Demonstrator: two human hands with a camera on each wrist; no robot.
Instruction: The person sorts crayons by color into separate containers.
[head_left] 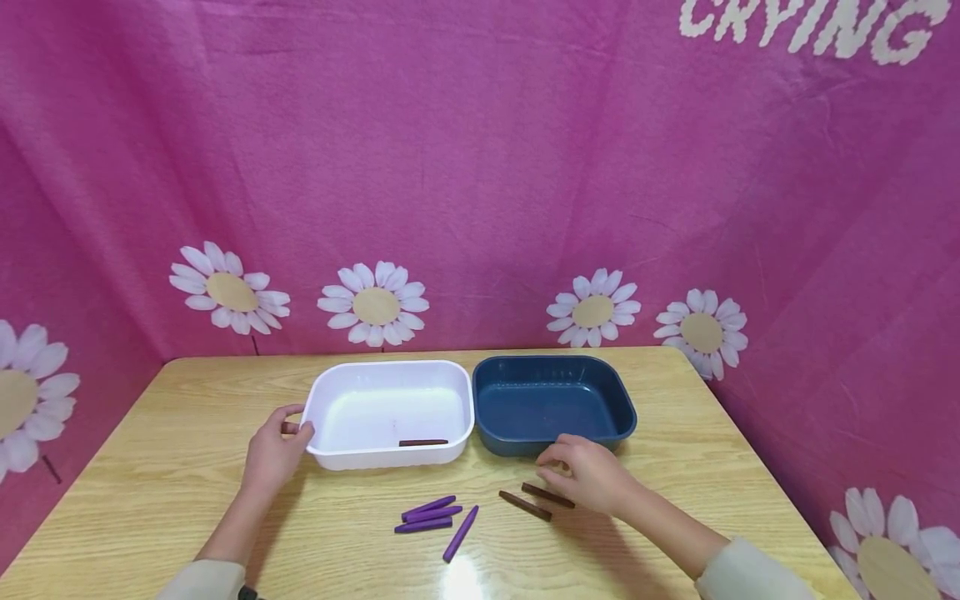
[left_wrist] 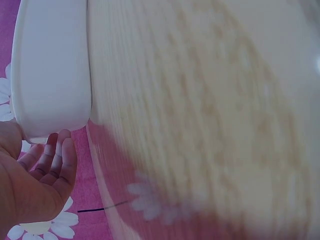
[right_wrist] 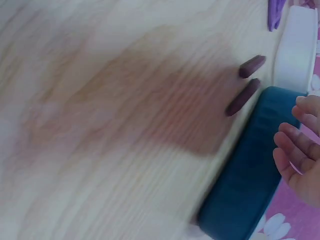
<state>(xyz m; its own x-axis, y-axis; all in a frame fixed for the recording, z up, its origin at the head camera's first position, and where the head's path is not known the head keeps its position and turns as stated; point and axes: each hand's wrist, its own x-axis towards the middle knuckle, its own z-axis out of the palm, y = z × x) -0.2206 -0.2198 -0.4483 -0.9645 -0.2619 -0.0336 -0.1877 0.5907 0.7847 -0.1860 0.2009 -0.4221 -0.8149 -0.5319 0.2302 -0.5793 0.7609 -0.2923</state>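
Observation:
My left hand (head_left: pixel 273 450) holds the left end of a white plastic bin (head_left: pixel 390 459), its thumb at the rim and fingers against the outer wall. In the left wrist view, the bent fingertips meet the bin's end. One brown crayon (head_left: pixel 423 442) lies inside that bin near the front wall. My right hand (head_left: pixel 588 475), fingers loosely bent and holding nothing, hovers in front of a dark blue bin (head_left: pixel 555 446). Just below its fingers, two brown crayons (head_left: pixel 525 506) lie on the table, seen too in the right wrist view (right_wrist: pixel 243 97).
Several purple crayons (head_left: pixel 427 513) lie on the wooden table (head_left: pixel 360 567) in front of the white bin, one apart from the others. The two bins stand side by side near the back edge. A pink cloth with daisies (head_left: pixel 480 183) hangs behind and beside the table.

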